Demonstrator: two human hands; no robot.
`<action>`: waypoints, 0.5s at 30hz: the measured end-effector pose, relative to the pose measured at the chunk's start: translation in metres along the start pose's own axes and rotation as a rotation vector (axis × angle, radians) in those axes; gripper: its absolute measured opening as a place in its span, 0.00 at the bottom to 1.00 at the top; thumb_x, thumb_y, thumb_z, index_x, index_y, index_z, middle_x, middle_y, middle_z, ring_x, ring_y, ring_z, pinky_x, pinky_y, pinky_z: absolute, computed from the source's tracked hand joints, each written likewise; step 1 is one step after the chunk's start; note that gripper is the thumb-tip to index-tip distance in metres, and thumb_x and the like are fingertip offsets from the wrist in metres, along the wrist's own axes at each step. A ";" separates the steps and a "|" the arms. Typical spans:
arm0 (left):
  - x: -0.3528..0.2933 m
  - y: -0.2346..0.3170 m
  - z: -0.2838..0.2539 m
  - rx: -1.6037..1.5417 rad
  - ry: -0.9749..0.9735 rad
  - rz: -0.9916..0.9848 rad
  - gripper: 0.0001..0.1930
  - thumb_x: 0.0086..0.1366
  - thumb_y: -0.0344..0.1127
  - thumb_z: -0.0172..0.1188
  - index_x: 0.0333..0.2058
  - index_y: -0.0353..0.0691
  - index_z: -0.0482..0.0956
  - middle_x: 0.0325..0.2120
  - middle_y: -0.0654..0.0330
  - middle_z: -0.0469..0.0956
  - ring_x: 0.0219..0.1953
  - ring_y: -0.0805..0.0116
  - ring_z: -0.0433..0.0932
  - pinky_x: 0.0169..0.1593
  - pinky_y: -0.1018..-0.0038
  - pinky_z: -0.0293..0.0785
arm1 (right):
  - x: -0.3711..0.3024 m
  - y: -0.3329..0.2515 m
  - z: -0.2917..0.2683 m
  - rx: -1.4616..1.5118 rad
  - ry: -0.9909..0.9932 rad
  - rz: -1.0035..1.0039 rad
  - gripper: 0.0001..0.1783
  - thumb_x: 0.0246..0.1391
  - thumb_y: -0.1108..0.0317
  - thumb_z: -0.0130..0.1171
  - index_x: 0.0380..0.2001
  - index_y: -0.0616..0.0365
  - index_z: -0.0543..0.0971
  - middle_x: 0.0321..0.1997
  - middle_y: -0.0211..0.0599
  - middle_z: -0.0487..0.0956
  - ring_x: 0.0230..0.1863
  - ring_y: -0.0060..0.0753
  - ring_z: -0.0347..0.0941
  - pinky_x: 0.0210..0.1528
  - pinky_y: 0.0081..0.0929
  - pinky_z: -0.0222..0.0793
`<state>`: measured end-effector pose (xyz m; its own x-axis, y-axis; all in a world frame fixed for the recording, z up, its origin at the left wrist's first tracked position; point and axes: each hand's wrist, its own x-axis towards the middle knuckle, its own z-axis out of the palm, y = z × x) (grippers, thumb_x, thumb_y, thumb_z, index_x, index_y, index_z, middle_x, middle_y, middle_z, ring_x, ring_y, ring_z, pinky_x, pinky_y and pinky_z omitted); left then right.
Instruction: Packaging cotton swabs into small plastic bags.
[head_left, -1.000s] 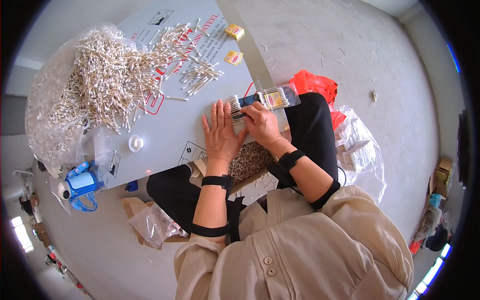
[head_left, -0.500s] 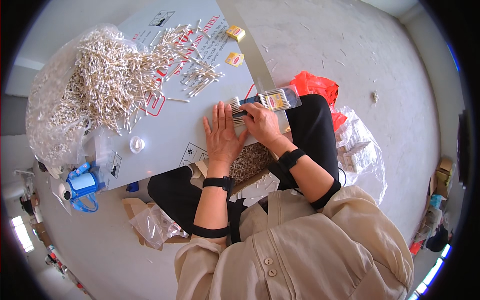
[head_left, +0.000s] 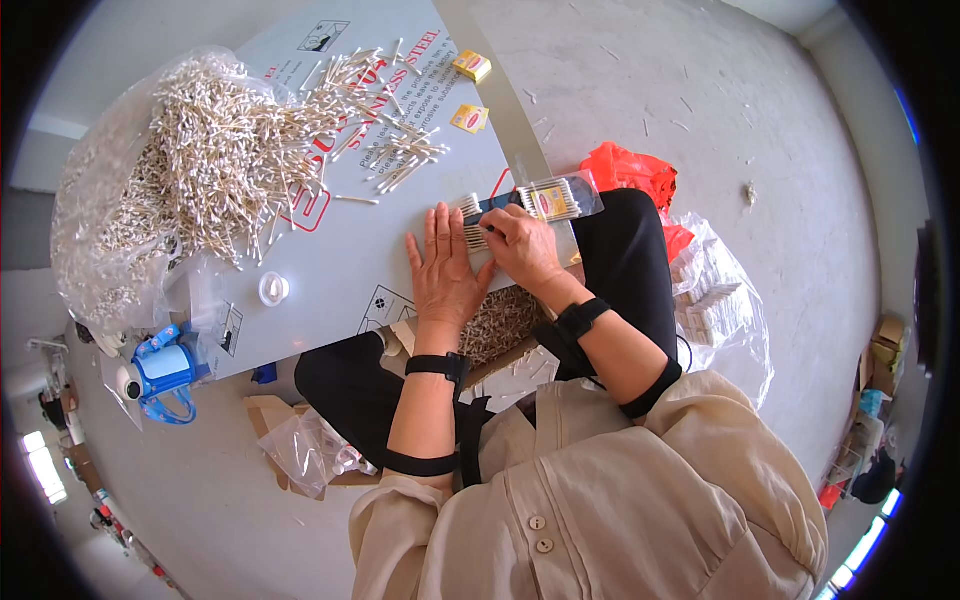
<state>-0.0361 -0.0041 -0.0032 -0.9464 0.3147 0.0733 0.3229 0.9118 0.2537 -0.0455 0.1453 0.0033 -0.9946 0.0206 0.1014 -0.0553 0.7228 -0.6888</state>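
My left hand (head_left: 444, 262) lies flat on the table, fingers stretched, its fingertips against a row of cotton swabs (head_left: 472, 207). Just right of it, my right hand (head_left: 523, 243) is closed, with fingertips pinched over the right end of that row; whatever they hold is hidden. A dark blue strip (head_left: 494, 205) runs along under the swabs. Beyond my right hand, a clear plastic pack (head_left: 583, 193) contains cotton swabs and a yellow card (head_left: 549, 203). To the left, a big heap of loose cotton swabs (head_left: 215, 140) spills from a clear bag (head_left: 85, 220).
Two small yellow cards or boxes (head_left: 470, 118) lie near the table's right edge. A small round white tub (head_left: 273, 289) and a blue bottle (head_left: 165, 370) stand at left. Below my hands is a carton of swabs (head_left: 500, 325). Red (head_left: 630, 172) and clear bags (head_left: 720, 300) sit at right.
The fingers of my right hand have shifted slightly over the swab row, and the dark piece at their tips shows less. My left hand has stayed in place.
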 end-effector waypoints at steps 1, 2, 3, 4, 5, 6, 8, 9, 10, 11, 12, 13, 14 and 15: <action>0.000 0.000 0.000 0.002 0.004 0.003 0.45 0.62 0.59 0.57 0.69 0.39 0.51 0.71 0.52 0.49 0.73 0.56 0.45 0.71 0.47 0.37 | 0.000 0.000 0.000 0.000 0.001 0.000 0.12 0.49 0.65 0.61 0.40 0.49 0.81 0.32 0.37 0.77 0.35 0.49 0.78 0.36 0.43 0.74; 0.000 0.000 0.000 0.003 0.005 0.002 0.45 0.62 0.59 0.57 0.69 0.39 0.51 0.71 0.52 0.49 0.73 0.56 0.45 0.71 0.47 0.37 | 0.000 -0.001 -0.001 0.005 -0.005 0.008 0.13 0.49 0.65 0.61 0.40 0.49 0.81 0.32 0.38 0.78 0.35 0.49 0.78 0.37 0.43 0.74; -0.001 -0.001 0.000 0.004 0.005 0.002 0.45 0.62 0.59 0.57 0.69 0.39 0.51 0.71 0.52 0.49 0.73 0.56 0.45 0.71 0.47 0.37 | 0.001 -0.002 -0.001 0.010 -0.010 0.017 0.13 0.50 0.65 0.61 0.41 0.49 0.81 0.33 0.39 0.78 0.35 0.49 0.78 0.37 0.43 0.74; -0.001 -0.001 0.000 0.005 0.005 0.002 0.45 0.62 0.59 0.57 0.69 0.38 0.51 0.71 0.52 0.49 0.73 0.56 0.45 0.71 0.47 0.37 | 0.002 -0.003 -0.001 0.011 -0.011 0.016 0.13 0.50 0.65 0.61 0.41 0.49 0.81 0.33 0.39 0.78 0.35 0.49 0.78 0.37 0.43 0.74; -0.001 -0.001 0.000 0.004 0.006 0.004 0.45 0.62 0.59 0.57 0.69 0.38 0.51 0.71 0.52 0.49 0.73 0.56 0.45 0.71 0.47 0.37 | 0.003 -0.004 -0.001 0.036 0.000 0.037 0.14 0.50 0.65 0.60 0.42 0.49 0.81 0.34 0.40 0.79 0.36 0.49 0.78 0.38 0.43 0.74; -0.001 0.000 0.000 0.003 0.002 0.003 0.45 0.62 0.59 0.57 0.69 0.38 0.51 0.71 0.52 0.49 0.73 0.56 0.45 0.71 0.47 0.37 | 0.005 -0.004 -0.001 0.061 0.011 0.057 0.15 0.50 0.65 0.60 0.43 0.49 0.81 0.35 0.41 0.80 0.37 0.49 0.78 0.38 0.43 0.74; -0.001 0.001 0.000 0.002 -0.001 0.003 0.45 0.62 0.59 0.57 0.69 0.38 0.50 0.71 0.52 0.49 0.73 0.56 0.45 0.71 0.47 0.36 | 0.008 -0.003 -0.001 0.027 0.012 0.042 0.15 0.50 0.66 0.60 0.43 0.49 0.81 0.34 0.40 0.81 0.36 0.48 0.79 0.38 0.41 0.74; -0.001 0.000 0.000 0.001 -0.003 0.001 0.45 0.62 0.59 0.57 0.69 0.38 0.50 0.71 0.52 0.49 0.73 0.56 0.44 0.72 0.47 0.36 | 0.009 -0.003 0.000 -0.006 0.010 0.027 0.15 0.50 0.67 0.60 0.44 0.49 0.81 0.33 0.40 0.82 0.35 0.46 0.79 0.37 0.39 0.75; -0.001 0.000 -0.001 -0.001 -0.005 -0.002 0.46 0.62 0.59 0.57 0.69 0.38 0.50 0.71 0.52 0.49 0.74 0.56 0.44 0.72 0.47 0.36 | 0.009 -0.002 0.000 -0.006 0.010 0.027 0.15 0.50 0.67 0.60 0.44 0.49 0.81 0.33 0.40 0.82 0.35 0.46 0.79 0.37 0.39 0.75; -0.001 0.000 0.000 -0.001 -0.005 -0.002 0.46 0.62 0.59 0.57 0.69 0.38 0.50 0.71 0.52 0.49 0.74 0.56 0.44 0.72 0.47 0.36 | 0.010 -0.004 -0.001 -0.020 -0.003 0.032 0.15 0.50 0.66 0.60 0.44 0.49 0.80 0.34 0.40 0.82 0.35 0.46 0.79 0.38 0.39 0.75; -0.001 0.000 0.000 -0.004 -0.005 -0.002 0.46 0.61 0.59 0.57 0.69 0.38 0.50 0.71 0.52 0.49 0.74 0.56 0.44 0.72 0.47 0.36 | 0.010 -0.004 -0.002 -0.035 -0.016 0.036 0.15 0.50 0.66 0.61 0.44 0.49 0.80 0.34 0.41 0.82 0.35 0.47 0.79 0.38 0.39 0.75; -0.001 -0.001 0.000 -0.007 -0.005 -0.002 0.46 0.61 0.59 0.58 0.69 0.38 0.50 0.71 0.52 0.49 0.74 0.56 0.44 0.72 0.47 0.36 | 0.011 -0.005 -0.001 -0.035 -0.016 0.036 0.15 0.50 0.66 0.61 0.44 0.49 0.80 0.34 0.41 0.82 0.35 0.47 0.79 0.38 0.39 0.75; -0.001 0.000 0.000 -0.008 -0.005 -0.001 0.46 0.61 0.59 0.58 0.69 0.38 0.50 0.71 0.52 0.49 0.74 0.56 0.44 0.72 0.47 0.36 | 0.011 -0.005 -0.001 -0.034 -0.014 0.041 0.14 0.50 0.65 0.61 0.42 0.50 0.81 0.34 0.41 0.82 0.35 0.47 0.79 0.38 0.39 0.75; -0.001 0.000 -0.001 -0.008 -0.011 -0.004 0.46 0.61 0.59 0.58 0.69 0.38 0.51 0.71 0.52 0.49 0.74 0.56 0.44 0.72 0.47 0.36 | 0.012 -0.004 -0.001 -0.032 -0.012 0.045 0.13 0.50 0.65 0.61 0.41 0.50 0.81 0.34 0.41 0.82 0.35 0.47 0.79 0.38 0.40 0.75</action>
<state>-0.0355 -0.0045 -0.0027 -0.9474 0.3139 0.0618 0.3189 0.9109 0.2618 -0.0569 0.1430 0.0080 -0.9970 0.0455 0.0621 -0.0077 0.7432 -0.6690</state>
